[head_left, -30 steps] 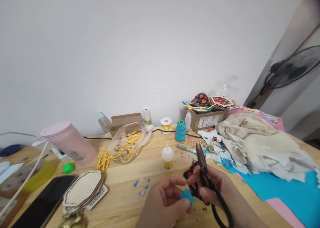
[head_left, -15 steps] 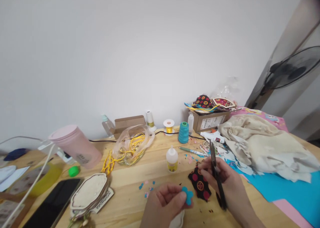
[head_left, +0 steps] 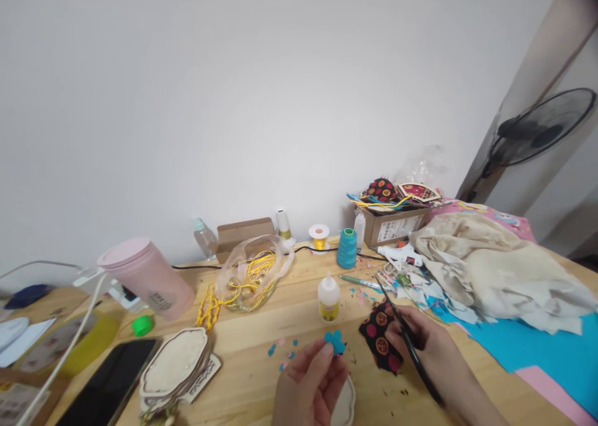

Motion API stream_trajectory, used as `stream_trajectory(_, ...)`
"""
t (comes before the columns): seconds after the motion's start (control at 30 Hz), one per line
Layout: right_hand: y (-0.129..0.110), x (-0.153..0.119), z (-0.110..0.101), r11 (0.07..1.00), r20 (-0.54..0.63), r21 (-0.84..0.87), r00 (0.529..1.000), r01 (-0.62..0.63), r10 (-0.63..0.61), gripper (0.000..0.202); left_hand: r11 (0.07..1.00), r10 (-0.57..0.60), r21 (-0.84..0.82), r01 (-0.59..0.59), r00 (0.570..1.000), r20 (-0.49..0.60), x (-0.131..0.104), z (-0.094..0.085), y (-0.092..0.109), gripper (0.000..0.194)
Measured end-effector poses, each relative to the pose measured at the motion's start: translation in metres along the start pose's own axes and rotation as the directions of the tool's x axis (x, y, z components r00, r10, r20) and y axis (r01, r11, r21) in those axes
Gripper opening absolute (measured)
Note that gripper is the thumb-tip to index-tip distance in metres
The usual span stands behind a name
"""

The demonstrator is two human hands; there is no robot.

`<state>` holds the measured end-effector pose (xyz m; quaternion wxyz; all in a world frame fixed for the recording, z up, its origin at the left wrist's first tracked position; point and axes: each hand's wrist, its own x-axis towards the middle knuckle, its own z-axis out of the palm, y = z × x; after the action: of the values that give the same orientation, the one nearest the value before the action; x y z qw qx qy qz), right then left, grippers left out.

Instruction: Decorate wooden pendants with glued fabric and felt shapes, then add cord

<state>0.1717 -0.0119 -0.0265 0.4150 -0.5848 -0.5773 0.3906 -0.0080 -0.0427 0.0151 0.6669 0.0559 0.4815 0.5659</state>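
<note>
The left hand (head_left: 311, 379) has thumb and fingers closed in a pinch on a blue flower cutout (head_left: 336, 340); the right hand (head_left: 432, 351) is curled around scissors (head_left: 411, 344), whose blades are too edge-on to tell how far they part. Patterned fabric (head_left: 380, 339) lies between the hands, partly behind the right fingers; contact is unclear. A loose pinch could drop the flower, and a tight one crease it. The scissor tips could snag the fabric, being so near, and a forward swing of the left hand might topple the glue bottle (head_left: 329, 301) beyond it. Compared with half a second ago, the flower stands higher above the left fingertips, the hands are wider apart, and the scissors tilt further left.
</note>
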Motion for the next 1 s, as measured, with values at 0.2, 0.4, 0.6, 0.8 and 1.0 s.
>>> stream_trajectory(0.2,0.023,0.011,-0.041,0.780,0.050,-0.623,0.998,0.056,-0.031,0.037,1.000,0.000,0.016,0.001,0.999,-0.042,-0.002,-0.007,0.005,0.014)
stream_trajectory(0.4,0.007,0.013,-0.062,0.640,0.211,-0.726,0.967,0.252,-0.142,0.032,1.000,-0.003,-0.016,0.003,0.999,-0.046,0.001,-0.014,0.002,0.012)
stream_trajectory(0.6,-0.050,-0.013,0.009,0.949,0.263,-0.260,0.959,0.176,-0.105,0.024,0.999,0.026,-0.033,-0.025,0.999,0.019,0.006,-0.025,-0.004,0.013)
stream_trajectory(0.8,-0.053,-0.028,0.070,0.985,0.223,0.172,0.975,-0.023,-0.016,0.028,1.000,0.001,0.026,-0.004,0.994,0.106,0.003,-0.031,-0.007,0.025)
stream_trajectory(1.0,-0.039,-0.018,0.028,0.997,0.120,-0.037,0.991,0.061,-0.056,0.031,0.999,0.007,0.043,-0.009,0.998,0.067,0.003,-0.024,-0.007,0.022)
